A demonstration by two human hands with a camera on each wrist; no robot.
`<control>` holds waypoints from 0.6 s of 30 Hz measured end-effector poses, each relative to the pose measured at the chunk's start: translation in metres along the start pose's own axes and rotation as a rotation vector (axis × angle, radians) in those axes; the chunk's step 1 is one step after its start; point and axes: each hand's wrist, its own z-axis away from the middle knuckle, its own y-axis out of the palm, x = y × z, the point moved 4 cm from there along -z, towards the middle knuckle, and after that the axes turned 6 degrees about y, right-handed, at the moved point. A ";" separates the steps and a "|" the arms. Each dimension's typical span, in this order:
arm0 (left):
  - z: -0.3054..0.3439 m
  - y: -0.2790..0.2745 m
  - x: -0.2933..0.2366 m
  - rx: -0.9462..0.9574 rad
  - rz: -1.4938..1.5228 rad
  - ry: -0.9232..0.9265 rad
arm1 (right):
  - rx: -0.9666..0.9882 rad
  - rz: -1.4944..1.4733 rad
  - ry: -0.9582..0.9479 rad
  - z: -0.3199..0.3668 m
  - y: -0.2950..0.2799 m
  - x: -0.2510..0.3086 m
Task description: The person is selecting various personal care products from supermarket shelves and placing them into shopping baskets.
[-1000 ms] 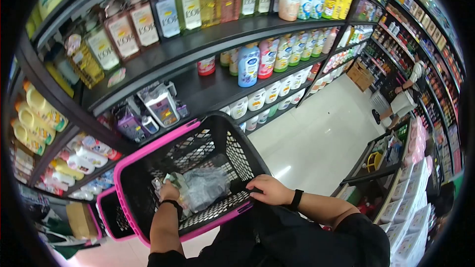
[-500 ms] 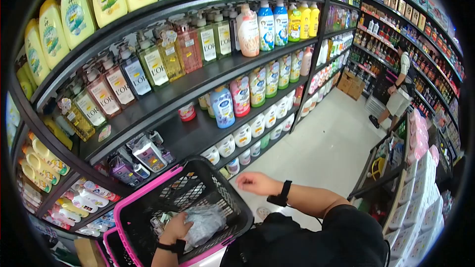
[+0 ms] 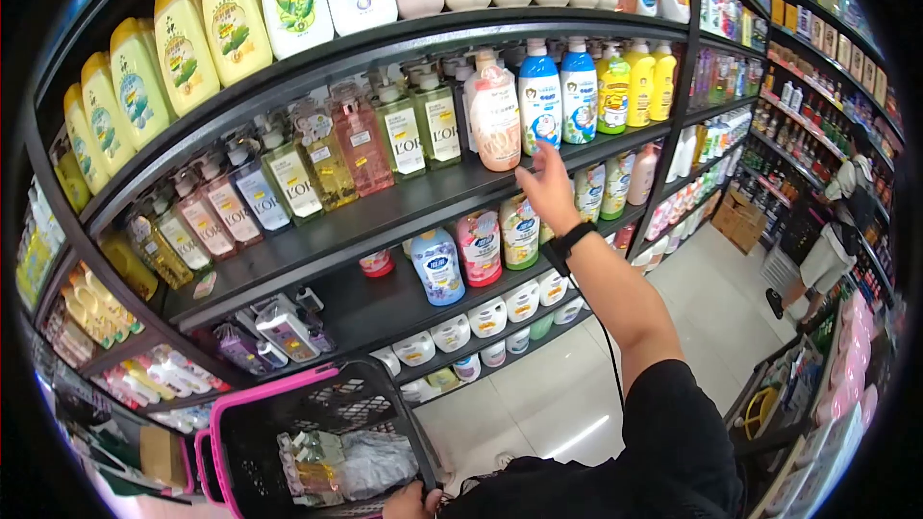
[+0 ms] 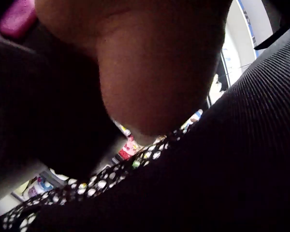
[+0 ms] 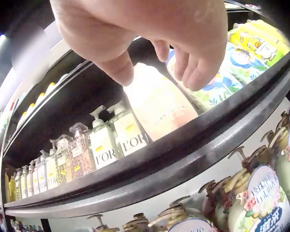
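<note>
My right hand (image 3: 550, 194) reaches to the middle shelf with its fingers spread, right by a peach pump bottle (image 3: 494, 125). In the right wrist view the thumb and fingers (image 5: 195, 72) hang over the top of that peach bottle (image 5: 159, 104), not closed round it. Blue-and-white bottles (image 3: 540, 101) stand just to its right. Low in front of my body, my left hand (image 3: 411, 502) grips the near rim of a black shopping basket (image 3: 223, 413) with pink trim. Inside lie clear packaged items (image 3: 312, 466) and a crumpled plastic bag (image 3: 375, 466). The left wrist view is dark and mostly filled by the hand (image 4: 159, 63).
Pump bottles (image 3: 288, 173) line the same shelf to the left. Yellow bottles (image 3: 183, 43) fill the shelf above; a blue bottle (image 3: 437, 267) and others stand below. A person (image 3: 836, 231) is far right in the aisle, beyond stacked white packs (image 3: 808, 476).
My right hand has left the basket rim and risen to the peach bottle. The left hand has moved from the items inside the basket to its near rim. The view has shifted up the shelves.
</note>
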 end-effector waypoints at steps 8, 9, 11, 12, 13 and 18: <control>-0.001 -0.018 -0.017 -0.066 0.025 -0.180 | -0.046 0.038 -0.024 -0.027 0.042 0.008; -0.003 -0.020 -0.022 -0.051 0.009 -0.218 | -0.085 0.065 -0.031 -0.029 0.048 0.003; -0.003 -0.019 -0.022 -0.073 0.033 -0.242 | -0.104 0.048 -0.021 -0.033 0.054 -0.001; -0.003 -0.019 -0.022 -0.081 0.048 -0.253 | -0.098 0.007 -0.006 -0.036 0.054 0.000; -0.002 -0.020 -0.024 -0.106 0.048 -0.240 | -0.102 0.009 -0.010 -0.036 0.054 -0.001; -0.006 -0.019 -0.021 -0.093 0.065 -0.286 | -0.103 0.056 -0.001 -0.038 0.056 -0.005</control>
